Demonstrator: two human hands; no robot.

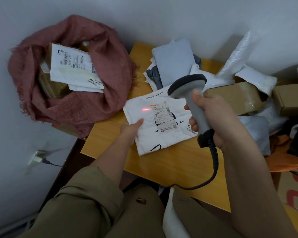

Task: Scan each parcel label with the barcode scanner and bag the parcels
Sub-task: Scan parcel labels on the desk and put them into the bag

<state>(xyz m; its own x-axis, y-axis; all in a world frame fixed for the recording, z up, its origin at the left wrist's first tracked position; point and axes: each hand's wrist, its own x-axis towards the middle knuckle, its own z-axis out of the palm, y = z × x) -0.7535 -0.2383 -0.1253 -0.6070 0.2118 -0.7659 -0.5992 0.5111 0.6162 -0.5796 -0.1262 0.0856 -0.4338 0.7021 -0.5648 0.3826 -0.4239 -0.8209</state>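
We see the white parcel point(159, 124) lying near the middle of the yellow table point(179, 162). The left hand point(130, 130) pinches its left edge. The right hand point(212, 115) is wrapped tight around the scanner point(190, 93) handle. The red light point(146, 109) sits just left of the label point(162, 112), so we think the scan could miss. The red bag point(108, 69), far left, already has parcels in it, and its floppy mouth could fold shut when we drop this one in.
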